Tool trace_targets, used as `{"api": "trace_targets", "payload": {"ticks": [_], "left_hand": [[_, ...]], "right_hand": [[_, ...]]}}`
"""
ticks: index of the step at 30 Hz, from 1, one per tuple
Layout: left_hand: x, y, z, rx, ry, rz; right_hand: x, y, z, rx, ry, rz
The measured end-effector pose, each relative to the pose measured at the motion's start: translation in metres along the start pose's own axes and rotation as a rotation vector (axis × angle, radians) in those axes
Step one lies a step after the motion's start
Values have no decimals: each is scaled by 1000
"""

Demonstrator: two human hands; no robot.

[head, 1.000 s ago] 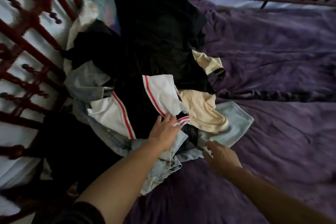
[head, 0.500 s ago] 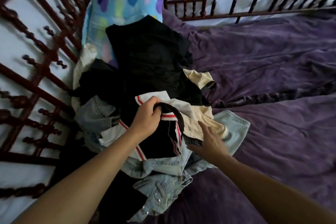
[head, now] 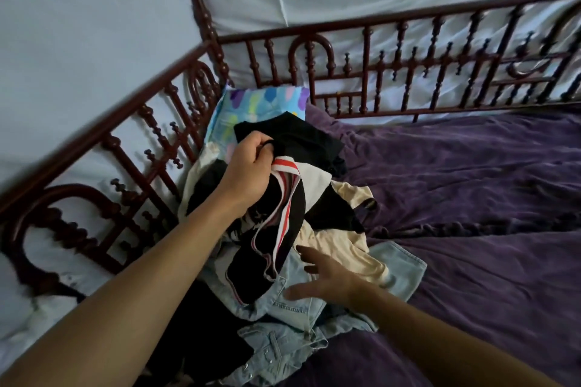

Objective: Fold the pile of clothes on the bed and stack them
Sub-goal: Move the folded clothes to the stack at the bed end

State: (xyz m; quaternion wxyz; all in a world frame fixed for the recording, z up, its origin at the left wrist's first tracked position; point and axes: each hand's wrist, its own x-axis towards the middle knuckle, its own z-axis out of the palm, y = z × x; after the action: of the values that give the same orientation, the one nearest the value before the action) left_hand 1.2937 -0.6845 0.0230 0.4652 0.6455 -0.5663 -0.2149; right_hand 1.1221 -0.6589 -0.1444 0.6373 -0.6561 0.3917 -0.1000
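bed: purple crumpled cover (head: 456,192) | frame: dark red-brown turned-wood railing (head: 408,66) along far and left edges, corner post (head: 201,9) rising at far-left corner | beyond: pale blue-white cloth (head: 94,25) | pillow (head: 251,107): pastel print, far-left corner | light: dim, cool

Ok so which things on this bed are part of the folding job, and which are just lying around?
Part of the job:
- black garment with red-and-white trim, gripped by the left hand
- cream top
- light denim jeans
- black clothing at the back of the pile
- right hand, open over the pile

Just lying about:
- patterned pillow
- purple bedspread
- wooden bed rail
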Motion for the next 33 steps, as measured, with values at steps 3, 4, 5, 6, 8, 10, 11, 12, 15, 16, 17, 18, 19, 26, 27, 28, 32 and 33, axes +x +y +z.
{"api": "trace_targets", "payload": {"ticks": [3,4,5,6,8,10,11,12,15,16,17,18,19,26,27,28,32,33], "left_hand": [[-13,44,6,-172,54,-67],[-19,58,7,-209,81,-72],[-24,71,8,-235,103,-73],[-29,82,9,-260,117,-73],[-40,104,11,-310,119,-61],[-50,120,17,-312,107,-33],[-54,127,22,-308,102,-25],[-58,134,27,-316,98,-23],[-66,148,48,-383,81,-46],[-68,151,54,-381,75,-45],[-70,153,59,-370,62,-30],[-71,153,61,-353,36,2],[-73,150,61,-326,-7,50],[-80,100,60,382,-495,272],[-76,93,62,418,-455,241],[-70,86,63,425,-395,222],[-46,65,64,110,-339,83],[-40,63,65,19,-342,35]], "right_hand": [[-33,-3,9,-171,203,-63],[-44,-5,4,-185,304,-93],[-54,-4,-2,-203,397,-123],[-66,-5,-11,-210,466,-174],[-90,-6,-33,-165,549,-227],[-117,-10,-52,-29,593,-258],[-132,-13,-60,60,561,-291],[-147,-15,-63,149,476,-320],[-176,-3,-66,-124,458,-270],[-181,5,-67,-301,536,-271],[-187,11,-71,-401,628,-255],[-193,17,-78,-391,717,-237],[-200,22,-89,-321,798,-230],[-269,10,-188,-31,1125,-244],[-275,5,-192,-27,1108,-267],[-281,1,-192,-38,1074,-277],[-291,-8,-180,24,876,-215],[-292,-7,-177,56,832,-190]]}}
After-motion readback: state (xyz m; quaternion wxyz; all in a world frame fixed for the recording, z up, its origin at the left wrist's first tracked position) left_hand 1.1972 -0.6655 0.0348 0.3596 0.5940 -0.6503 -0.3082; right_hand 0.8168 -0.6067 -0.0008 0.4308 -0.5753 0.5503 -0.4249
